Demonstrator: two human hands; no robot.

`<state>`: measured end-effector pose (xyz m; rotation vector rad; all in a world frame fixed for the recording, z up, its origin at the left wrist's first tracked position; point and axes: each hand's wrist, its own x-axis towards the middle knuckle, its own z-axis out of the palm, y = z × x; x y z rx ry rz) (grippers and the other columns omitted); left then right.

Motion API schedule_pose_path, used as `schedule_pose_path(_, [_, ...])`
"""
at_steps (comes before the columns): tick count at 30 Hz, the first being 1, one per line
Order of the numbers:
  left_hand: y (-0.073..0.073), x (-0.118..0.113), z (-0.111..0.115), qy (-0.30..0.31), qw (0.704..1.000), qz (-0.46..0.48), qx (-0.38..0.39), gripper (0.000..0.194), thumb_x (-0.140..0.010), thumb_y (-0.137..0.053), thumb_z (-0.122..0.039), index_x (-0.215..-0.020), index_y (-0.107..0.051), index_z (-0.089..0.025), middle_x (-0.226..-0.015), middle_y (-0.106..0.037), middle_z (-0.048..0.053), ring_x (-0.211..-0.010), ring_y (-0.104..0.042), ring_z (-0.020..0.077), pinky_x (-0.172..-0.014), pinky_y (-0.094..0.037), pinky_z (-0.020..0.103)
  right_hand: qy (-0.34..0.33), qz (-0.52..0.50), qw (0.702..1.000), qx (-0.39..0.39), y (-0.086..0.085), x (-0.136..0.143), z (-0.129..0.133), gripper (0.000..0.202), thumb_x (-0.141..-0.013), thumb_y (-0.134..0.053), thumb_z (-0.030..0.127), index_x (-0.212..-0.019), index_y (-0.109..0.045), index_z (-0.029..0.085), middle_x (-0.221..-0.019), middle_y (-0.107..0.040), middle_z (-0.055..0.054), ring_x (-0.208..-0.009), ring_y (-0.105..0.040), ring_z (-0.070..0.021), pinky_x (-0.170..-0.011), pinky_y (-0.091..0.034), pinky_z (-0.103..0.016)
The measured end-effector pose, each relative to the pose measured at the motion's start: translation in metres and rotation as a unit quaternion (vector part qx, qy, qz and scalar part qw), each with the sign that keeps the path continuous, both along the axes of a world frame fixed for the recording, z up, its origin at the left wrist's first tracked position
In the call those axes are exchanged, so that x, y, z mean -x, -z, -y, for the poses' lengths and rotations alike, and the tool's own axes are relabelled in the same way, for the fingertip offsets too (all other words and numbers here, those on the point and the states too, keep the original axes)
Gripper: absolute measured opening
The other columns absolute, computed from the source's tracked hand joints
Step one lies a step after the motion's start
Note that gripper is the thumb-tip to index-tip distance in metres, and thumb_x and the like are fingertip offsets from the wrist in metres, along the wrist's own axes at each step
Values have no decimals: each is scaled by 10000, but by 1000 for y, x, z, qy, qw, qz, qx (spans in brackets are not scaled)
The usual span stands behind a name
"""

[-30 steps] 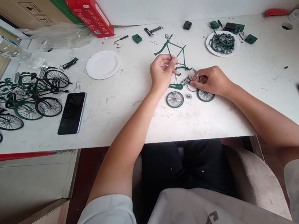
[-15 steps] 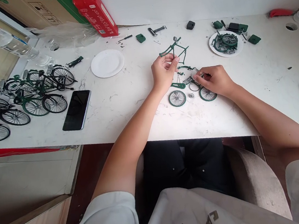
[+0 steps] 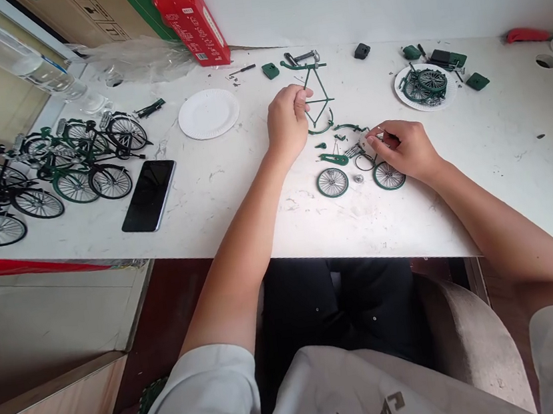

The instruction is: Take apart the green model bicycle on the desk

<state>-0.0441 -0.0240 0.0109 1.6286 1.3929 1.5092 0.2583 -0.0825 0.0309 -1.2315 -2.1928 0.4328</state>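
My left hand point(image 3: 287, 122) pinches the green model bicycle frame point(image 3: 321, 86) near its left tube and holds it raised above the table, handlebar end up. My right hand point(image 3: 404, 147) is closed, thumb against forefinger, over the loose parts; whatever small piece sits at its fingertips is too tiny to name. Below and between the hands lie a green mudguard point(image 3: 347, 126), a green chain guard point(image 3: 334, 159), a small luggage rack point(image 3: 353, 150), a thin ring point(image 3: 364, 162), a bell-like silver piece point(image 3: 359, 179), and two spoked wheels, one left point(image 3: 333, 182) and one right point(image 3: 388, 176).
Finished model bicycles point(image 3: 74, 161) crowd the left side beside a phone point(image 3: 149, 196). An unused-looking paper plate point(image 3: 208, 114) lies behind; another plate point(image 3: 401, 92) holds wheels and green parts. A screwdriver point(image 3: 242, 70), a red box point(image 3: 194, 26) and a bottle point(image 3: 22, 63) stand or lie farther back.
My left hand has turned the bicycle frame more upright and shifted slightly left, uncovering a small green part on the table. My right hand stays closed near the right wheel. The view has shifted a little.
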Motion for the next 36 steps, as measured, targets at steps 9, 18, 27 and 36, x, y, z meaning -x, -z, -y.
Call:
schedule_pose_path(9, [45, 65, -36, -66, 990, -117, 37, 354, -1026, -840, -525, -837, -639, -302, -1060, -692, 146, -1307, -638, 394, -1221, -572, 532, -5, 13, 1000, 11, 2, -1, 0, 454, -1134, -652, 640, -1079, -856, 239, -692, -590, -40, -654, -555, -249, -736, -496, -422])
schedule_pose_path(18, [16, 47, -17, -73, 976, -204, -12, 200, -964, -973, -360, -1114, -850, -312, -1346, -718, 148, -1356, -627, 387, -1215, -562, 569, -10, 13, 1000, 6, 4, -2, -1, 469, -1155, -643, 647, -1113, -856, 232, -711, -594, -41, -680, -576, -252, -739, -507, -423])
schedule_pose_path(27, [-13, 8, 27, 215, 953, -193, 88, 368, -640, -1175, -455, -735, -865, -281, -820, -707, 35, -768, -705, 233, -841, -665, 409, -4, 17, 1000, 22, 2, 0, 1, 504, -1147, -631, 677, -1098, -858, 230, -691, -587, -42, -676, -558, -251, -743, -505, -428])
schedule_pose_path(36, [-13, 5, 33, 232, 947, -193, 108, 322, -746, -1108, -456, -700, -842, -279, -753, -613, 29, -775, -702, 241, -881, -688, 401, -12, 13, 999, 31, 3, 1, 1, 555, -1150, -626, 725, -1094, -861, 226, -678, -575, -30, -657, -520, -233, -730, -484, -415])
